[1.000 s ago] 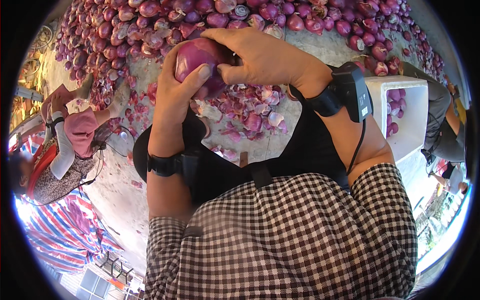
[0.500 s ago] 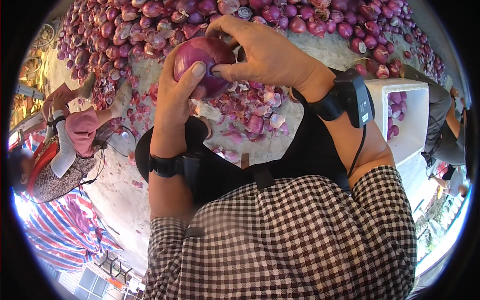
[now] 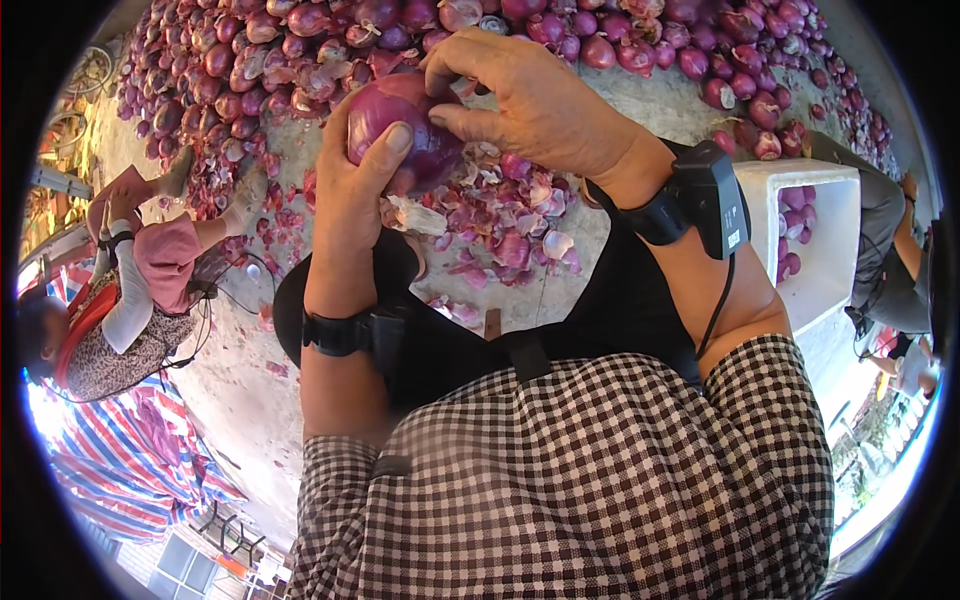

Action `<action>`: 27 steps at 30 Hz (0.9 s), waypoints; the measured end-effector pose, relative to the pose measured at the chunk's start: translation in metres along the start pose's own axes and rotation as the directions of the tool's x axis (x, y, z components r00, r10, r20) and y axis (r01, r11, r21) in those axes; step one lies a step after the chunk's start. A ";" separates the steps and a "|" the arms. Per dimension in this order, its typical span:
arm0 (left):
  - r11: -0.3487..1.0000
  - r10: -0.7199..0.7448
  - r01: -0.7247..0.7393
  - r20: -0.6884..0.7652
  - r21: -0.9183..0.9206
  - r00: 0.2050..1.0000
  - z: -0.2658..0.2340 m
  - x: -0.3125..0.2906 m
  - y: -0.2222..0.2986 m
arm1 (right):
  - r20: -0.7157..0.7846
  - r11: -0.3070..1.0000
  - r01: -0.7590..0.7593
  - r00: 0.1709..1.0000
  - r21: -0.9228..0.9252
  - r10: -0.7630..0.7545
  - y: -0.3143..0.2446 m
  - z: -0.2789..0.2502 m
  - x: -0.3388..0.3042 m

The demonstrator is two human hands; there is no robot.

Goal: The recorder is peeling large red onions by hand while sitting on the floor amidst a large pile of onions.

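A large red onion [image 3: 400, 125] rests in my left hand [image 3: 352, 165], whose fingers wrap around its left and far side with the thumb pressed on the near face. My right hand [image 3: 530, 105] curls at the onion's upper right edge, thumb and fingertips against its skin. Whether a flake of skin is pinched there is hidden. Beneath the hands, loose purple onion peels [image 3: 510, 215] lie scattered on the concrete floor.
A wide heap of red onions [image 3: 250, 75] spreads along the far side. At my right stands a white box [image 3: 820, 275] with several peeled onions inside. One person [image 3: 125, 280] sits at the left, another [image 3: 890, 250] at the right. Striped sheeting [image 3: 130, 455] lies lower left.
My right thumb has slid up along the onion, and the fingers have shifted slightly. The left hand still holds the onion in nearly the same place.
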State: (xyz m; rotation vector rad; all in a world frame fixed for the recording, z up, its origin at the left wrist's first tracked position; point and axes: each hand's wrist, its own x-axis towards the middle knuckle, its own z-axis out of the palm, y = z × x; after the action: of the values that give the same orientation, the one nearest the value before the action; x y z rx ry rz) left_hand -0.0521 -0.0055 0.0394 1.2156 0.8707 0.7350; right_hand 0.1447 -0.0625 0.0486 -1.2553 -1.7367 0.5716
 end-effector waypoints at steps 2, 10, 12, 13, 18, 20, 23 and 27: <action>1.000 -0.015 0.015 0.019 -0.027 1.000 0.000 -0.001 0.001 | -0.019 1.000 0.010 1.000 -0.016 -0.010 0.000 -0.001 0.001; 0.999 -0.001 0.000 -0.004 -0.033 1.000 0.002 -0.001 0.002 | -0.006 1.000 -0.016 1.000 -0.019 0.016 -0.003 -0.003 0.003; 1.000 -0.002 0.002 0.006 -0.029 1.000 0.000 -0.001 0.004 | -0.014 1.000 -0.015 1.000 0.009 0.015 -0.005 0.000 0.002; 1.000 -0.014 0.015 0.018 -0.019 1.000 0.000 -0.001 0.005 | -0.030 0.999 -0.020 0.999 0.031 0.021 -0.005 0.004 -0.001; 0.996 -0.022 0.014 0.089 0.089 0.996 0.000 -0.003 0.007 | 0.157 0.989 -0.122 0.982 0.083 0.108 -0.004 0.002 -0.003; 0.984 -0.021 0.005 0.090 0.180 0.996 0.000 -0.004 0.008 | 0.216 0.982 -0.178 0.963 0.069 0.159 -0.011 -0.001 -0.003; 0.976 0.016 -0.037 0.099 0.215 0.995 -0.002 -0.004 0.006 | 0.267 0.976 -0.214 0.944 0.047 0.194 -0.017 0.000 0.000; 0.975 0.024 -0.044 0.096 0.218 0.995 -0.006 -0.003 0.003 | 0.254 0.977 -0.201 0.951 0.076 0.175 -0.018 0.001 0.002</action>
State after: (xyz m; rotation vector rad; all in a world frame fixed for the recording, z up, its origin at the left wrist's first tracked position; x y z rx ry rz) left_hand -0.0586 -0.0047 0.0419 1.4532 0.8721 0.6151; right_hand 0.1349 -0.0676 0.0632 -1.3309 -1.7734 0.9514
